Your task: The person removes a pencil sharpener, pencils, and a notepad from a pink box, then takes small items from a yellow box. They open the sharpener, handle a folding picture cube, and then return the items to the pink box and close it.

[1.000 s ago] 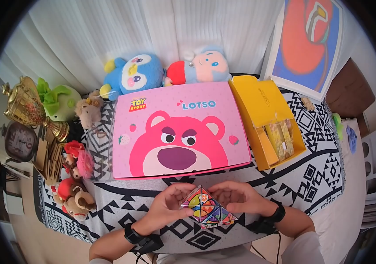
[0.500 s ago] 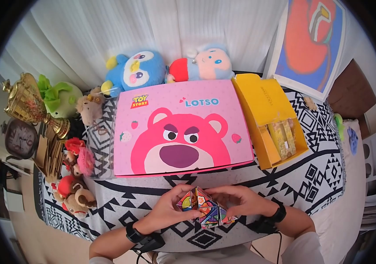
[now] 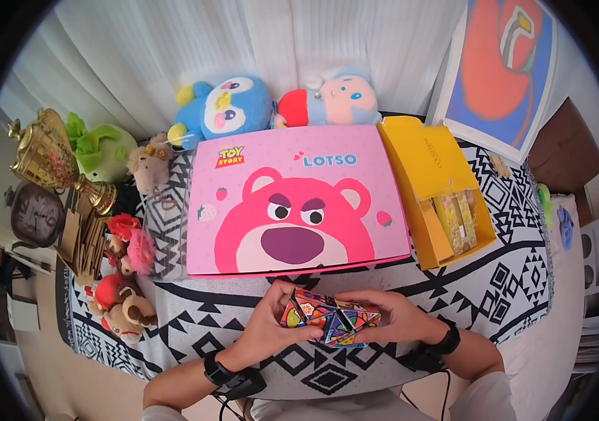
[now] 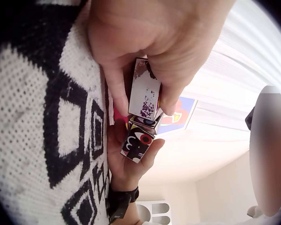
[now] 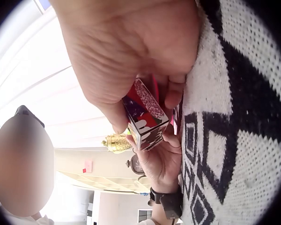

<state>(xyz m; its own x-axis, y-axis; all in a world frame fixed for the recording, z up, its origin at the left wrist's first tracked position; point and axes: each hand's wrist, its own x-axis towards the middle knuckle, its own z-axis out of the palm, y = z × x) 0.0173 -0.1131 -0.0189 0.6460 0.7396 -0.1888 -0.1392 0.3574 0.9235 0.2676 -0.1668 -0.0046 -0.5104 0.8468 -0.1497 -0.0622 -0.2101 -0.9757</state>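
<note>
Pink box (image 3: 299,202) just beyond patterned block (image 3: 338,325); plushies (image 3: 235,107) behind.

White curtains (image 3: 362,35) hang behind a cloth-covered table (image 3: 194,309), above pale beige floor (image 3: 78,382).

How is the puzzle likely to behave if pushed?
The puzzle probably hinges rather than staying rigid, since gaps show between its sections. Each section looks stiff, given its flat faces and straight edges. Those flat faces also suggest it would slide or fold sooner than roll.
</note>
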